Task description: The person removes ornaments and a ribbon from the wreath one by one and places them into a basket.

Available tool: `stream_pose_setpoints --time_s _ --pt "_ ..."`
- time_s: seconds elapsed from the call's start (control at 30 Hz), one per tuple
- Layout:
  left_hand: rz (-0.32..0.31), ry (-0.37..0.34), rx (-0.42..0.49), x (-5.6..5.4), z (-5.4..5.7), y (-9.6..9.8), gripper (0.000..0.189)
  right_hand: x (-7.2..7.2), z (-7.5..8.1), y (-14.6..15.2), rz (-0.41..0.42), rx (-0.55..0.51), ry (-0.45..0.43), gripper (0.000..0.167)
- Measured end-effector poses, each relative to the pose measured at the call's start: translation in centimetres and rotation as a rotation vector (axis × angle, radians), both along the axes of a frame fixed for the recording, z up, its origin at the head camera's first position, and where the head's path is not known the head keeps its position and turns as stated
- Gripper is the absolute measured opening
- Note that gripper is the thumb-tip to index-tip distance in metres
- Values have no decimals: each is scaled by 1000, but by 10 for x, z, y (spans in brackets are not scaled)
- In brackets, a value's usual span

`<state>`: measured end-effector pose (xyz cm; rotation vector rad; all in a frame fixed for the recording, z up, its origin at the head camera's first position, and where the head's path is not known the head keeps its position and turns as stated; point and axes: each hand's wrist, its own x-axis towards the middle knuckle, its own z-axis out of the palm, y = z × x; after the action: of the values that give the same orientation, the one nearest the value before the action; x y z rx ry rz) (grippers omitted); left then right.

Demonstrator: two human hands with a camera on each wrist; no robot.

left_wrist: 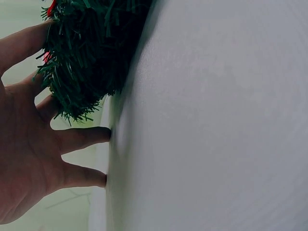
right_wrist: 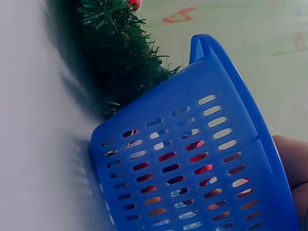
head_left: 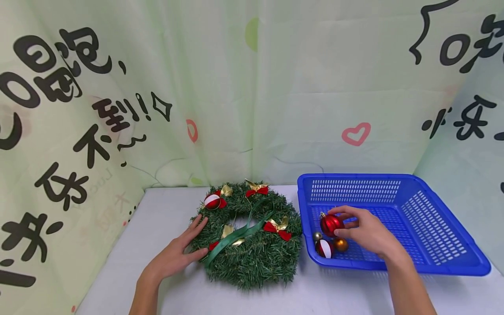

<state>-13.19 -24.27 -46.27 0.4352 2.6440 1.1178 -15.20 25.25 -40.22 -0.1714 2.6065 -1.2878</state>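
A green wreath (head_left: 252, 267) with red and gold bows and a green ribbon (head_left: 236, 236) lies on the table. My left hand (head_left: 177, 256) touches its left side, fingers spread; in the left wrist view two fingertips of that hand (left_wrist: 29, 144) reach the tabletop. My right hand (head_left: 364, 229) is inside the blue basket (head_left: 397, 265), its thumb and fingers pinching a shiny red Christmas ball (head_left: 330, 225). Below that ball are a red and white ball (head_left: 324, 248), an orange-gold ball (head_left: 341, 244) and a small gold ball (head_left: 316, 236). The basket wall mostly hides the right hand's grip in the right wrist view.
A red and white ball (head_left: 212, 201) sits at the wreath's upper left, near a red and gold bow (head_left: 257, 189). The basket stands close against the wreath's right side. Behind the white table (head_left: 157, 218) hangs a pale green curtain (head_left: 291, 109) with black lettering.
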Motion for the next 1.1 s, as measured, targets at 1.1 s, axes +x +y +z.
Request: stream_pose_setpoints --time_s 1.1 --pt "9 -4 3 1 2 1 82 -9 -16 -2 -31 116 -30 48"
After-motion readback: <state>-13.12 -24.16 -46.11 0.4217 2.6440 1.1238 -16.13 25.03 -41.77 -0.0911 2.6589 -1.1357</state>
